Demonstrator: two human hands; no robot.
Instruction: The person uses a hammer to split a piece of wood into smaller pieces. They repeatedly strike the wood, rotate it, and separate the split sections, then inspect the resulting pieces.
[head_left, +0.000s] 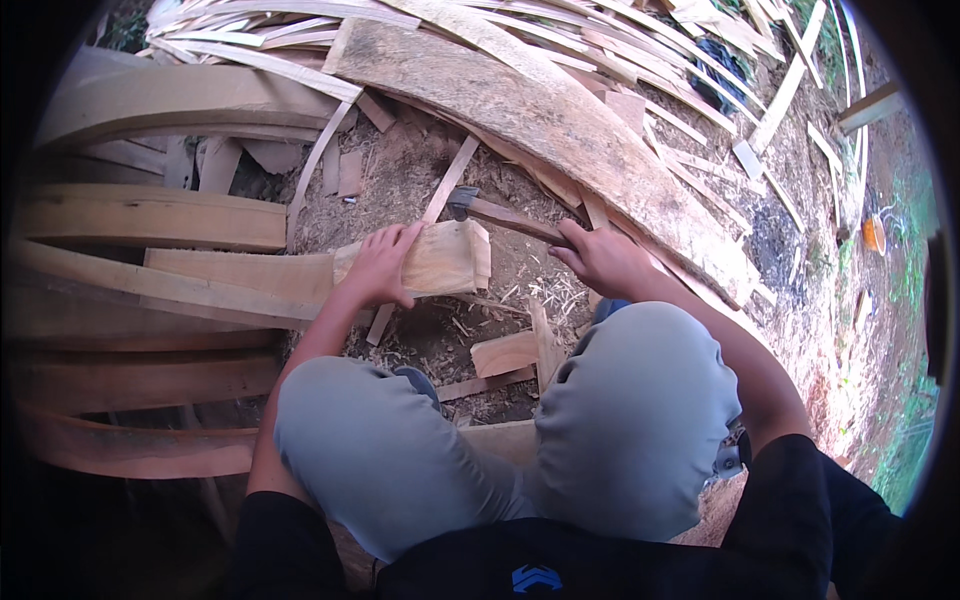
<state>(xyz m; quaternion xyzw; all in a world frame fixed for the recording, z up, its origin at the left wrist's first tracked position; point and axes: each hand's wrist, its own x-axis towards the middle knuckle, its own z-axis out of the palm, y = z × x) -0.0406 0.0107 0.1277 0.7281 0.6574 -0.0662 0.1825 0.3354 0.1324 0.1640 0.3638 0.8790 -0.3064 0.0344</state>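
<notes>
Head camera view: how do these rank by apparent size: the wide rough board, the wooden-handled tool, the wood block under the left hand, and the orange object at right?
1. Wide rough board
2. Wood block, partly covered by the left hand
3. Wooden-handled tool
4. Orange object, farther off

Two hands (378,264) (606,263), one hand tool (515,220), two knees (335,400) (645,350)

Daylight bleaches the ground (808,345) toward three o'clock; shadow deepens at seven o'clock; edges curve and darken to black.

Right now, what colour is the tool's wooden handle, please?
The handle is brown, clearest in the head view.
</notes>
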